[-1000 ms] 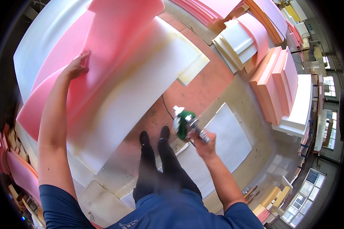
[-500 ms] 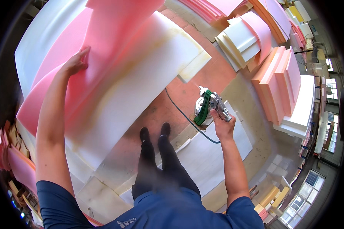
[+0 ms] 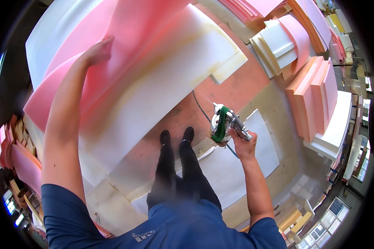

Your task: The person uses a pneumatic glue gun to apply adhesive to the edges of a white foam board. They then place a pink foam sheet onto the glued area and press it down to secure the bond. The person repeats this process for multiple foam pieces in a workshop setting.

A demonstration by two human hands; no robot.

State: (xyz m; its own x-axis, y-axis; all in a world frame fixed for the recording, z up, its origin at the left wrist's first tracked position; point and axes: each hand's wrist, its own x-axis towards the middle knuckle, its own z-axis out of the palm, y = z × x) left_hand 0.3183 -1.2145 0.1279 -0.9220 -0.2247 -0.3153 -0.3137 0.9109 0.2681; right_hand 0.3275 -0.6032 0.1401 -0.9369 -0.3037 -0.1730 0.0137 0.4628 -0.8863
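My left hand (image 3: 99, 51) is at the folded edge of a large pink foam sheet (image 3: 133, 45), its fingers closed round the edge. The sheet curls upward and lies partly over a thick white foam slab (image 3: 166, 89) with yellowish stains along its top. In my right hand (image 3: 245, 145) is a metal spray gun (image 3: 233, 121) with a round cup and a green band (image 3: 221, 124) wrapped over it. Its nozzle points away from me, off the slab's near right side. A thin dark hose (image 3: 200, 106) runs behind the gun, partly hidden by it.
A flat white sheet (image 3: 220, 178) lies on the floor to the right of my legs. Stacks of pink and orange foam blocks (image 3: 313, 99) stand at the right, with a white and pink foam pile (image 3: 278, 43) beyond. More foam pieces (image 3: 27, 164) are at the far left.
The view has shifted, so the surroundings sit farther right. My left hand has moved a little farther up with the pink foam's edge. The spray gun stays in my right hand, now covering more hose.
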